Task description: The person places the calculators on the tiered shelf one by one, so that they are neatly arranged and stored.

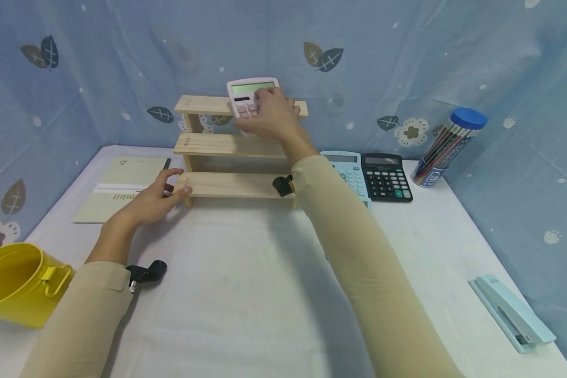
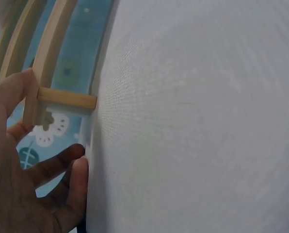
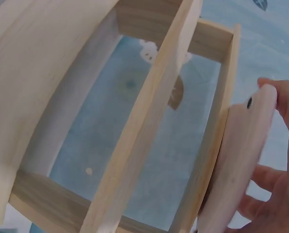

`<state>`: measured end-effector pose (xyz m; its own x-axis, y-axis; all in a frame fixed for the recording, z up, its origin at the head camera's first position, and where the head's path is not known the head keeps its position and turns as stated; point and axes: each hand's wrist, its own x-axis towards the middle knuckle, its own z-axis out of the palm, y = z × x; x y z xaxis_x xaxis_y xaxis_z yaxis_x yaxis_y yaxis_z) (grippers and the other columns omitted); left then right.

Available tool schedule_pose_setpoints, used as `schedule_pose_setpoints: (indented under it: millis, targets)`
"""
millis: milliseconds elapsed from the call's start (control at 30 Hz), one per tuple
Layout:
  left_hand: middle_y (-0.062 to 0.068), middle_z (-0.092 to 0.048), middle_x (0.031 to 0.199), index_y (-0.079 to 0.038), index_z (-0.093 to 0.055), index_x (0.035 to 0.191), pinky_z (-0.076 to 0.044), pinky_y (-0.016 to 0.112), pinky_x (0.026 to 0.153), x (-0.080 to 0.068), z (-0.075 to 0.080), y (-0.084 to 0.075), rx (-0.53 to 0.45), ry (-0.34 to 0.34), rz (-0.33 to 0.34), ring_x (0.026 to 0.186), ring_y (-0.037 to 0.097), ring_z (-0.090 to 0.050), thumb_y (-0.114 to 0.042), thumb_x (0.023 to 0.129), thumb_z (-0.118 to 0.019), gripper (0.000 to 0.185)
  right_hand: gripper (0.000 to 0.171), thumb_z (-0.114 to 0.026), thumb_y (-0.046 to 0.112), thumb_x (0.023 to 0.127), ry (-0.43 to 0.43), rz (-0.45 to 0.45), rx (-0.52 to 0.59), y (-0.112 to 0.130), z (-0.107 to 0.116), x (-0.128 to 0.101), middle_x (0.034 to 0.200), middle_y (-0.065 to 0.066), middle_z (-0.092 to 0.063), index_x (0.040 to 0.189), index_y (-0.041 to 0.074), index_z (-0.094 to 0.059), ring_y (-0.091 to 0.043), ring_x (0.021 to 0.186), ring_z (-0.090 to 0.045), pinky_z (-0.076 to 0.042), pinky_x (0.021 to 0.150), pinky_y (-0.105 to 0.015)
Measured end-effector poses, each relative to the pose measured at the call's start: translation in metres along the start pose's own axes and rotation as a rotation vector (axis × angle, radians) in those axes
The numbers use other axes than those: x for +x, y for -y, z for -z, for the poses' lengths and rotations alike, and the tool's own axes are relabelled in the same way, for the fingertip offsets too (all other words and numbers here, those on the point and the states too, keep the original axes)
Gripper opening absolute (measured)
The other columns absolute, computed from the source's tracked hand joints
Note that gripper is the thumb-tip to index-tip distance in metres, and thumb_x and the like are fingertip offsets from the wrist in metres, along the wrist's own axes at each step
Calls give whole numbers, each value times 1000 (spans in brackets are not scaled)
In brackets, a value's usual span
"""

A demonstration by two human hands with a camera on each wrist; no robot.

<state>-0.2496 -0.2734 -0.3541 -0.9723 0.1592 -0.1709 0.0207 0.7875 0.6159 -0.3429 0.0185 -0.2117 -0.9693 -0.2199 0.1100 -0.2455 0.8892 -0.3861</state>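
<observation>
On the white table (image 1: 245,294), near the back wall, stood a 3-step wooden rack (image 1: 227,185). R hand (image 1: 270,116) was up at the top step, fingers curled over a pink calculator (image 1: 247,94), gripping it w/ its lower edge at the top board; the display faced the head cam. R wrist view showed the calc's pale back (image 3: 236,165) edge-on against the rack's frame (image 3: 149,126), w/ fingertips (image 3: 285,97) wrapped round its far edge. L hand (image 1: 152,198) lay at the rack's lower L corner, fingers relaxed and roughly straight, thumb tip touching the front of the bottom board; it held nothing. L wrist view: same hand (image 2: 23,184) loosely spread beside the rack's side post (image 2: 35,97), table cloth (image 2: 198,121) filling the rest.

Just R of the rack lay a light-blue calculator (image 1: 350,173), partly behind the R sleeve, and touching it a black calculator (image 1: 386,177). Further R, a clear tube of pencils w/ blue lid (image 1: 446,148) stood tilted against the backdrop. A pale-blue stapler (image 1: 512,312) lay near the R front edge, well apart. L of the rack: a cream notebook (image 1: 118,189) w/ a dark pen (image 1: 166,164) on it. A yellow bucket (image 1: 14,283) sat at the L front corner.
</observation>
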Motion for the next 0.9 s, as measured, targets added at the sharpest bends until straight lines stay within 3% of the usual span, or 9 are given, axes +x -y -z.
schedule_pose_setpoints:
  millis: [100, 200, 333, 433, 533, 733, 900]
  targets:
    - [36, -42, 145, -22, -3, 165, -42, 65, 97, 1, -2, 1, -7, 3, -4, 125, 51, -50, -65, 103, -42, 85, 88, -63, 72, 86, 23, 28, -8, -2, -1, 3, 154, -3, -42, 153, 18, -44, -24, 132, -41, -34, 112, -39]
    - [36, -43, 145, -23, -4, 165, -41, 66, 98, 1, -2, 1, -1, 1, -10, 125, 51, -51, -65, 103, -42, 84, 86, -61, 72, 88, 73, 80, 8, -5, 3, 7, 145, -8, -48, 147, 12, -49, -22, 127, -47, -41, 107, -36]
    - [36, -42, 145, -23, -4, 165, -40, 67, 99, -1, 1, 0, 8, 1, -12, 125, 52, -50, -65, 103, -42, 83, 96, -69, 68, 85, 224, 141, -56, -4, 15, 11, 164, -20, -27, 154, 8, -39, -29, 139, -43, -38, 114, -38]
    - [37, -41, 146, -23, -3, 165, -39, 68, 100, -2, 4, -2, 1, 9, -6, 127, 53, -49, -65, 103, -41, 84, 109, -75, 56, 86, 303, 171, -109, -3, 20, 13, 172, -18, 5, 165, 10, -16, -33, 156, -17, -20, 125, -42]
    - [36, -40, 147, -24, -2, 165, -38, 69, 100, -1, 5, -3, -13, 12, -9, 128, 52, -48, -64, 103, -42, 84, 110, -77, 48, 88, 281, 171, -66, -4, 16, 13, 172, -13, 7, 167, 15, -7, -30, 159, -8, -14, 127, -38]
    - [36, -39, 147, -24, -3, 165, -39, 69, 101, 1, -2, -3, -32, 10, -5, 130, 52, -47, -64, 103, -43, 84, 104, -84, 45, 83, 150, 162, 91, -8, 1, 13, 163, -8, -14, 165, 18, -25, -20, 148, -24, -23, 120, -25]
    - [36, -40, 147, -24, -3, 166, -40, 68, 99, -1, -5, -4, -35, 6, -8, 129, 52, -47, -64, 103, -43, 85, 95, -78, 43, 87, 107, 173, 121, -7, -6, 14, 166, -8, -18, 164, 15, -28, -19, 151, -23, -21, 121, -24]
